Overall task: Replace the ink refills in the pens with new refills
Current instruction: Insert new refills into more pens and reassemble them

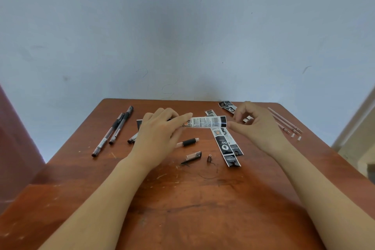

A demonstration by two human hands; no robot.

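Your left hand (pixel 160 130) grips the packet (pixel 205 122); right hand (pixel 253 126) meets the end beyond that grip, pinch unclear. Yank hard, its contents could scatter.

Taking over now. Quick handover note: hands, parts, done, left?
Left hand grips the long white-and-black refill packet by its left end, above the brown wooden table. Right hand: thumb at the packet's right end; pinch unclear.
Parts: clear pen barrel with black grip, clear cap with black clip and small dark tip cone lie apart at centre; two assembled clear pens far left; thin loose refills far right.
Done: one pen dismantled.
Left: open packet, fit refill, reassemble; the left pens' status is unclear.
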